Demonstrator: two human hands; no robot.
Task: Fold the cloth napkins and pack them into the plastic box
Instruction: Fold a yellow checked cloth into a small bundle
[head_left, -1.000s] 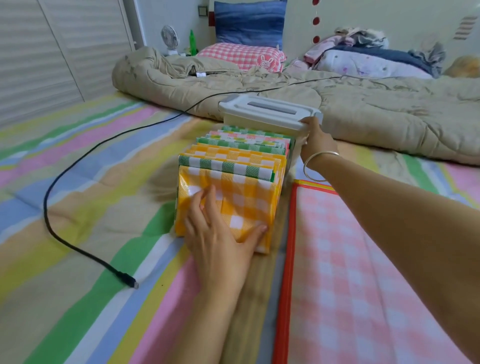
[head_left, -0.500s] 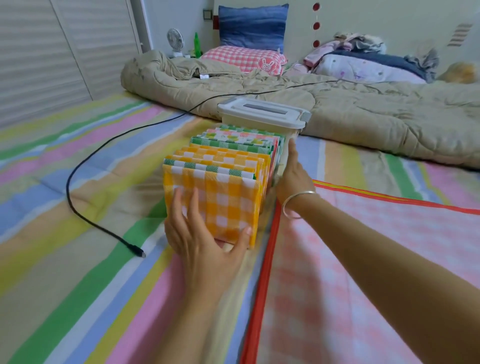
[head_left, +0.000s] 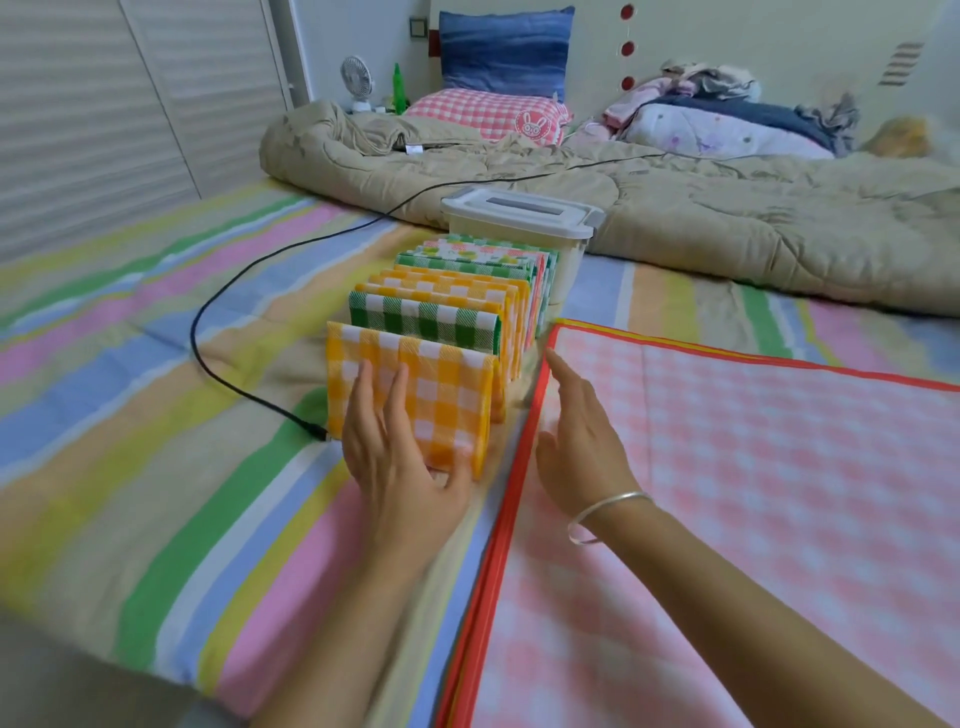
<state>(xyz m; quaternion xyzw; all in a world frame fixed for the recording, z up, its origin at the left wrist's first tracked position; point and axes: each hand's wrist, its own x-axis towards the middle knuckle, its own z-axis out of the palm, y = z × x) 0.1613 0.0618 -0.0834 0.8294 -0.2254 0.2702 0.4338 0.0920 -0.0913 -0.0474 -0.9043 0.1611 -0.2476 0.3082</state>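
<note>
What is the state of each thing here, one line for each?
Folded napkins: standing on edge in a row, outside the box.
Plastic box: lid on.
Pink checked cloth: spread flat, unfolded.
Left hand: open, pressing the front yellow napkin.
Right hand: open, holding nothing.
Black cable: end unplugged.

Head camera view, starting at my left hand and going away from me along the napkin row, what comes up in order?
left hand → yellow checked napkin → green checked napkin → plastic box → beige quilt → pink pillow
</note>
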